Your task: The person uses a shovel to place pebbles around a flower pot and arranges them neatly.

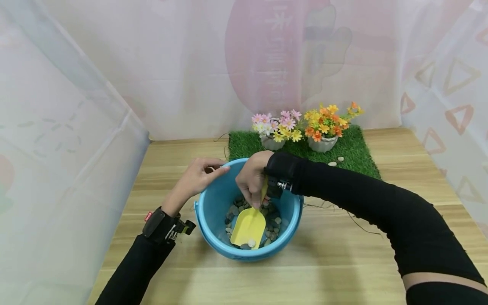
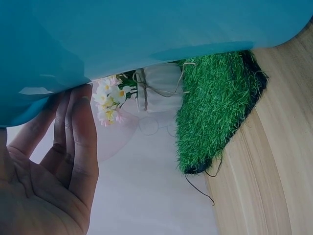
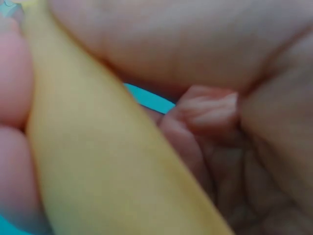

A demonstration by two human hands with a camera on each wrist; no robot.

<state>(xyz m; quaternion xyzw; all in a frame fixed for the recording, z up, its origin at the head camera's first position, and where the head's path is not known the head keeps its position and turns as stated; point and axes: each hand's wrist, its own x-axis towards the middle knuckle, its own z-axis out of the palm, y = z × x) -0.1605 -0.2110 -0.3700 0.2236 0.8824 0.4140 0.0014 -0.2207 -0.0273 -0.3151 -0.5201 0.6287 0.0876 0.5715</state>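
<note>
A blue bucket (image 1: 211, 228) stands on the table with several grey and dark pebbles (image 1: 271, 224) at its bottom. My left hand (image 1: 196, 178) holds the bucket's rim at the upper left, its fingers (image 2: 83, 142) on the outer side in the left wrist view. Inside the bucket, my right hand (image 1: 251, 180) grips the handle of a yellow toy shovel (image 1: 249, 224). The shovel's blade points down toward the near wall, and a pale pebble (image 1: 251, 243) lies at its tip. Close up in the right wrist view, the yellow handle (image 3: 107, 147) runs between fingers and thumb.
Behind the bucket lies a green artificial grass mat (image 1: 244, 142). Pink-and-yellow flowers in a white pot (image 1: 273, 143) and orange-and-yellow flowers in another pot (image 1: 322, 145) stand on it. Small pale stones (image 1: 332, 164) lie on the mat. Thin dark strands trail over the wooden table (image 1: 324, 271).
</note>
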